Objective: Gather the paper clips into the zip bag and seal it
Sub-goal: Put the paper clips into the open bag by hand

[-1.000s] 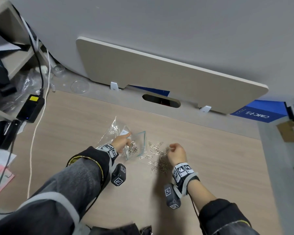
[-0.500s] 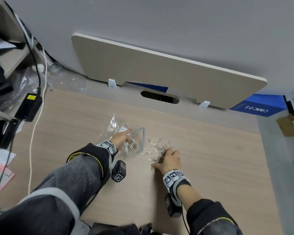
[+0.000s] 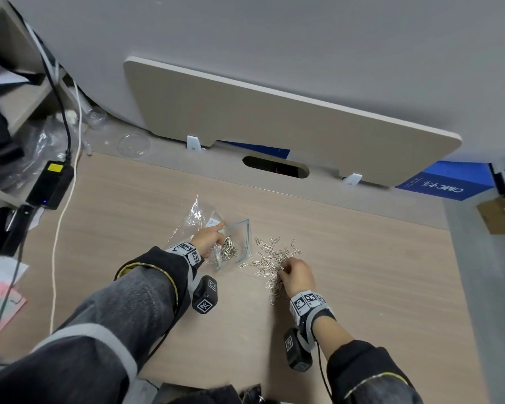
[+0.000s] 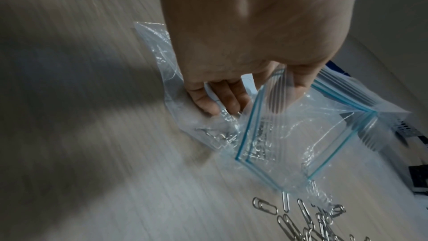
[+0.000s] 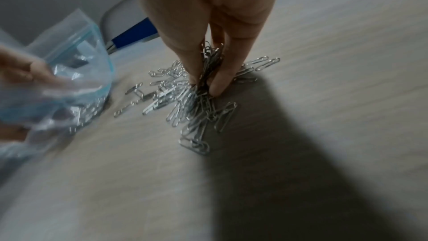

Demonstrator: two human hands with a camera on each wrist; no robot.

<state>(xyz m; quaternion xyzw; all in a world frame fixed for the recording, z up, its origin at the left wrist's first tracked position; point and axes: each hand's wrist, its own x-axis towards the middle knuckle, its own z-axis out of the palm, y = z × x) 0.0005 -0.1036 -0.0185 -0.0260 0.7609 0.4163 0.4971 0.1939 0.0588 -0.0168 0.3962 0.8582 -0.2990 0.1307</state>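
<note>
A clear zip bag [image 3: 239, 237] with a blue zip strip lies on the wooden desk, mouth held open toward the right, with several silver clips inside [image 3: 228, 252]. My left hand [image 3: 209, 240] grips the bag's upper lip; its fingers [image 4: 215, 98] curl on the plastic [image 4: 301, 131]. A heap of loose paper clips [image 3: 271, 258] lies just right of the bag's mouth. My right hand [image 3: 296, 277] pinches a bunch of clips [image 5: 208, 67] between thumb and fingers [image 5: 220, 81], fingertips down on the pile [image 5: 185, 105]. The bag [image 5: 69, 83] shows at the left of the right wrist view.
A beige panel [image 3: 274, 121] leans against the wall behind the desk [image 3: 362, 287], over a cable slot [image 3: 274, 167]. A black power adapter [image 3: 51, 183] and white cable [image 3: 62, 228] lie at the left edge. Blue box [image 3: 443, 185] stands at the back right.
My right hand came down from above the pile and closed its fingers on a bunch of clips. The left hand and the bag kept their place.
</note>
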